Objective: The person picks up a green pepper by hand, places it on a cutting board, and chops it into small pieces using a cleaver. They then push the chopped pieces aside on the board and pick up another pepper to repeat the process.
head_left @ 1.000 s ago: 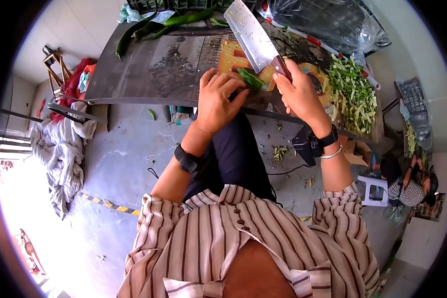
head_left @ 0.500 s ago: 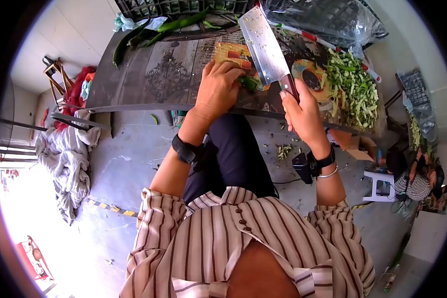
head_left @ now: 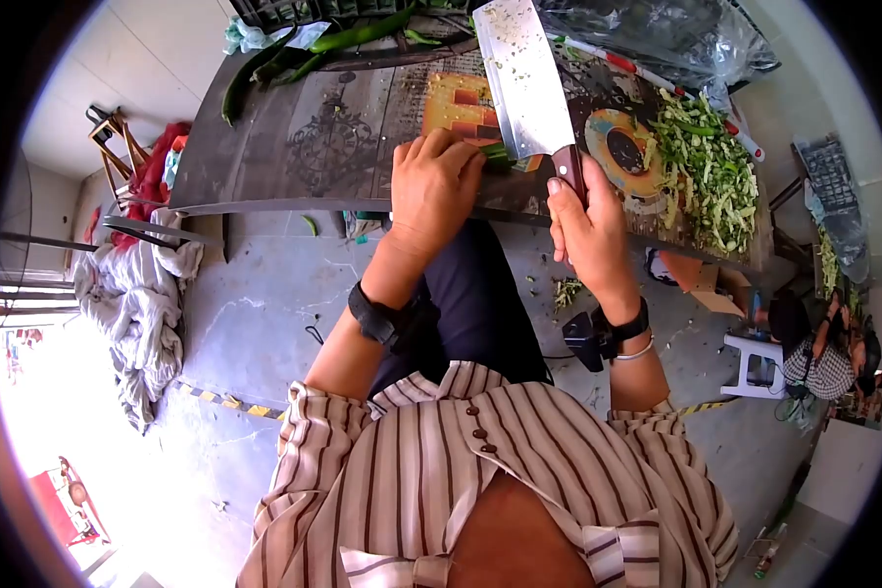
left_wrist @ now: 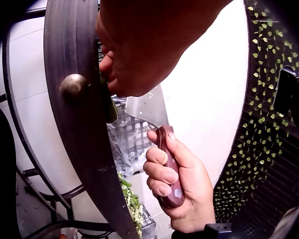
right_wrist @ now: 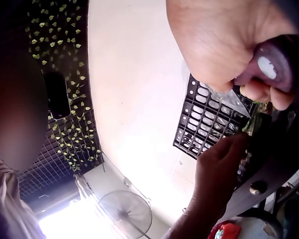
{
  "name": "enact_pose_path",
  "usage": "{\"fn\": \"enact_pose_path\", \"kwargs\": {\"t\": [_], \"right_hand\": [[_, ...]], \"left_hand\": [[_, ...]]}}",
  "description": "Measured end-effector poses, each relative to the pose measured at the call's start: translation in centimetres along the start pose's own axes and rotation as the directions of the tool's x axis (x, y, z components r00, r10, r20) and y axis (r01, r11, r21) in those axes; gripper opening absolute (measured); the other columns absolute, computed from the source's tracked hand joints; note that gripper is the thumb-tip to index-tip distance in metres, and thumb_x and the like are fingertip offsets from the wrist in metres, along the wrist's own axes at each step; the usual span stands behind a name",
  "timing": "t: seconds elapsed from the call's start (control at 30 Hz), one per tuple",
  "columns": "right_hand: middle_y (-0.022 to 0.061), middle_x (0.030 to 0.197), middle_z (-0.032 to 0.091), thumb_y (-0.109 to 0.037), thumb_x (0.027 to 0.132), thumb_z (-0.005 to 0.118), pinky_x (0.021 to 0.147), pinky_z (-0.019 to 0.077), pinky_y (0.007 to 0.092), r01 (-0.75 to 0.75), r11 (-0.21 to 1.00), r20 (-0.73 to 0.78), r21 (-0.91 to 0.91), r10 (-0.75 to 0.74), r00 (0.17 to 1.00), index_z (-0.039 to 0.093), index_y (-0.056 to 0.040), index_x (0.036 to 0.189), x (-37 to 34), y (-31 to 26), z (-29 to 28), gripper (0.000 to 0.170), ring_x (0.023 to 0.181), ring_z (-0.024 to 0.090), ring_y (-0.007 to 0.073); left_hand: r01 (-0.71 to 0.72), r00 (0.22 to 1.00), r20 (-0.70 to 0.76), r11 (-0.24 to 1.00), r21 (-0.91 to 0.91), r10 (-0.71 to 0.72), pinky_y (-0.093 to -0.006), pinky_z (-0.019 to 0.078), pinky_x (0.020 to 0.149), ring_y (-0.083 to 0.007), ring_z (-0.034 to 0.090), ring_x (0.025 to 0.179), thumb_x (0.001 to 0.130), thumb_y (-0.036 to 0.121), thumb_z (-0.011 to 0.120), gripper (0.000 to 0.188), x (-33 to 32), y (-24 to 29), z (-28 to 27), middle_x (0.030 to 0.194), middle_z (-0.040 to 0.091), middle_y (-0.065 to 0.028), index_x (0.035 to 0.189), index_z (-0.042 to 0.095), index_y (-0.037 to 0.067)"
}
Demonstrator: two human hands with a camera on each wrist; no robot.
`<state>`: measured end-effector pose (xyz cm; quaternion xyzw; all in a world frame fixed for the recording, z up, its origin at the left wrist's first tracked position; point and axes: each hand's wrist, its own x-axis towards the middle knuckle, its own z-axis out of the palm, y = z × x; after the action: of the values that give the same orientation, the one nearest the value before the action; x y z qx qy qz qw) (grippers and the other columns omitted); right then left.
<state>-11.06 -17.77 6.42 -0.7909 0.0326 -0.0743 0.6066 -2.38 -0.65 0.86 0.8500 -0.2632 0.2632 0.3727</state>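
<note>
Left hand holds pepper | right hand grips cleaver | pepper between hands

Brown and cream stripes on the shirt; dark brown, wood-grained desk with black scrollwork and a yellow-orange patch; silvery cleaver blade, reddish-brown handle; pale and bright green chopped pieces; glossy green peppers; yellow-and-black striped floor tape.

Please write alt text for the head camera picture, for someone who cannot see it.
A person's right hand grips a broad cleaver beside a green piece held by the left hand at a table. Chopped green shreds lie right, long green peppers back left.
</note>
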Motion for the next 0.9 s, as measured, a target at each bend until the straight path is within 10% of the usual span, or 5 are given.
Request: {"fn": "enact_pose_path", "kwargs": {"t": [0.9], "right_hand": [[-0.0017,0.062,0.044,-0.013,0.1,0.05,0.038,0.0368,0.0207,-0.002,0.993,-0.113,0.119,0.016,0.993,0.049,-0.0031,0.107,-1.5,2.6,1.6,0.012,0.044,0.041,0.0045]], "left_hand": [[0.101,0.995,0.007,0.992,-0.078,-0.1,-0.0381,0.0474,0.074,-0.029,0.062,0.076,0.077,0.015,0.075,0.01,-0.4,0.6,0.0,0.084,0.064,-0.0075,0.083,0.07,0.007]]}}
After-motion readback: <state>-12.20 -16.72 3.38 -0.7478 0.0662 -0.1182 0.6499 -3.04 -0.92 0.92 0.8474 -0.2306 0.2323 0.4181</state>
